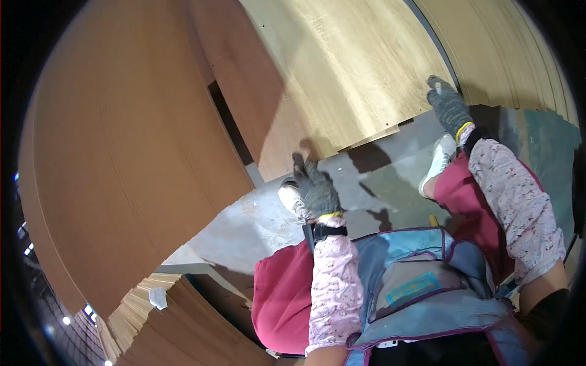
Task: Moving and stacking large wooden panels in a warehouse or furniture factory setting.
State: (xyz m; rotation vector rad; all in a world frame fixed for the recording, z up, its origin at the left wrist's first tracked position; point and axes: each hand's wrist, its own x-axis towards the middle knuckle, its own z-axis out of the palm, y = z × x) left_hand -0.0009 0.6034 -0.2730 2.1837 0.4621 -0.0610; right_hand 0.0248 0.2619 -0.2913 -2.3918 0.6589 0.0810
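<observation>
A light wood-grain board (pixel 357 67) lies ahead of me, with a reddish-brown part (pixel 241 67) in shadow along its left. My left hand (pixel 317 190), in a dark grey knit glove, is at the near edge with fingers apart. Its shadow falls on the board; whether it touches cannot be told. My right hand (pixel 452 108), gloved alike with a yellow cuff, reaches over the board's near right corner. Its fingers are stretched forward along the surface, and I see nothing held. Small dark holes dot the board near its edges.
A tall stack of brown panels (pixel 134 134) stands at the left. More light panels (pixel 506 55) are piled at the far right. Below left is another brown stack (pixel 183 323) with a white scrap (pixel 157 298). My shoes stand on the grey floor (pixel 244 229).
</observation>
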